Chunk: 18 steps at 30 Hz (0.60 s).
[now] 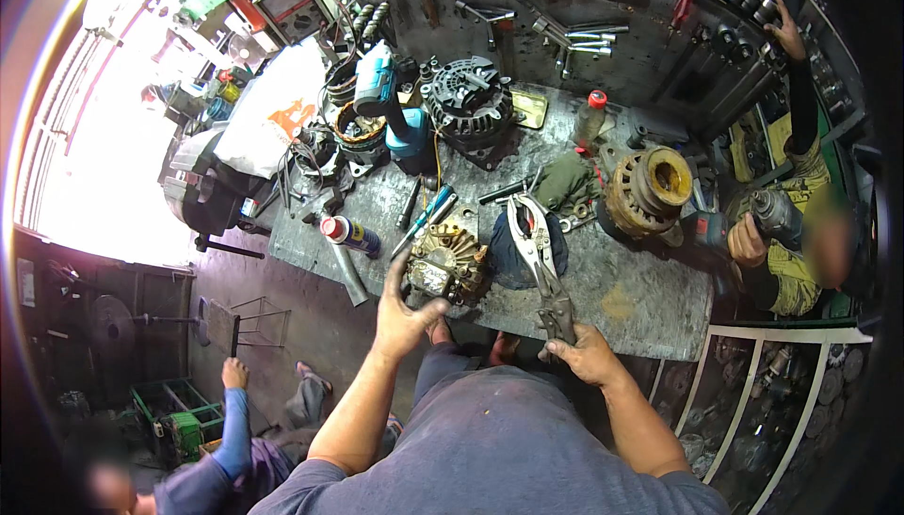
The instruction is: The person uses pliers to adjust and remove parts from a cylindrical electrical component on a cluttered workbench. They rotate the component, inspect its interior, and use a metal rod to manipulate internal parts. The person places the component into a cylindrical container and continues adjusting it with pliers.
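My left hand (pixel 407 313) hangs open, fingers apart, just in front of a brass-coloured, finned alternator housing (pixel 438 265) on the bench. My right hand (pixel 579 350) grips the handles of long locking pliers (pixel 541 265), whose jaws point away from me over a dark cloth (pixel 508 256). Left of the housing stand a spray can (pixel 353 234) and a metal tube (pixel 348 275), with pens or slim tools (pixel 424 218) behind it.
The metal bench (pixel 640 308) holds alternators (pixel 466 101), a cordless drill (pixel 395 120), a bottle (pixel 589 120) and a rusty part (pixel 640 185). A co-worker (pixel 800 270) holds an impact tool at right; another person (pixel 217 473) is at lower left. A tool board (pixel 640 35) runs behind.
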{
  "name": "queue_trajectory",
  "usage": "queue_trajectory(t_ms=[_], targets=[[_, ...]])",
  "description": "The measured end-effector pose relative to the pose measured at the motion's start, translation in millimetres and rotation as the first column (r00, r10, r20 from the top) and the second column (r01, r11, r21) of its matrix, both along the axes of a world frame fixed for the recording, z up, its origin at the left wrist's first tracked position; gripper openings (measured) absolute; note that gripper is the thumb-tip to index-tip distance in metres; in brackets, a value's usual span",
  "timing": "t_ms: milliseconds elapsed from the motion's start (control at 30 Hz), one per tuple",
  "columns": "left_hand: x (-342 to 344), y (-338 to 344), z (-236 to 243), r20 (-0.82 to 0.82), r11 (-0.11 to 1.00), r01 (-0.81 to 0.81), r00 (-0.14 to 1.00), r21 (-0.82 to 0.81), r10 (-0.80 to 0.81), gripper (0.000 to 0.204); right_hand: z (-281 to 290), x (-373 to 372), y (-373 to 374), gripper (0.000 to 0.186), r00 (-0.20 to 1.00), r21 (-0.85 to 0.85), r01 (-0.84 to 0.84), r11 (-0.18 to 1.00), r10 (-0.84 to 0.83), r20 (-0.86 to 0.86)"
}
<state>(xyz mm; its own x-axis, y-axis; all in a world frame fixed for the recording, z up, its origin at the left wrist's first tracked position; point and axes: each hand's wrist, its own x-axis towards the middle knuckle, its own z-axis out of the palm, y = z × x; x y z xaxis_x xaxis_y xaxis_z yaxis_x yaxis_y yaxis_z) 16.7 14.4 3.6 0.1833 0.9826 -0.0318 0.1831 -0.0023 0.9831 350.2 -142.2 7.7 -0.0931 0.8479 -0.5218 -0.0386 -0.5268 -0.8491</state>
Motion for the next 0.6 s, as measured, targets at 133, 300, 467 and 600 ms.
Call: queue_trajectory(t_ms=[133, 300, 467, 600], targets=[[19, -6, -3, -0.203, 0.991, -0.028, 0.978, 0.130, 0.054, 0.113, 5, -12, -1, 0.025, 0.992, -0.071, -0.027, 0.997, 0.018, -0.129], [21, 12, 1, -0.246, 0.991, -0.030, 0.967, 0.132, 0.062, 0.102, 8, -35, 11, 0.032, 0.941, -0.007, -0.113, 0.994, 0.105, -0.322], [-16, 62, 6, -0.275, 0.951, 0.302, 0.921, 0.062, -0.275, 0.115, 12, -57, 11, 0.035, 0.871, 0.026, -0.109, 0.994, 0.108, -0.480], [-37, 56, -14, -0.215, 0.933, 0.352, 0.919, 0.072, -0.330, 0.138, 13, -89, 4, 0.044, 0.793, -0.167, -0.096, 0.981, -0.026, -0.609]])
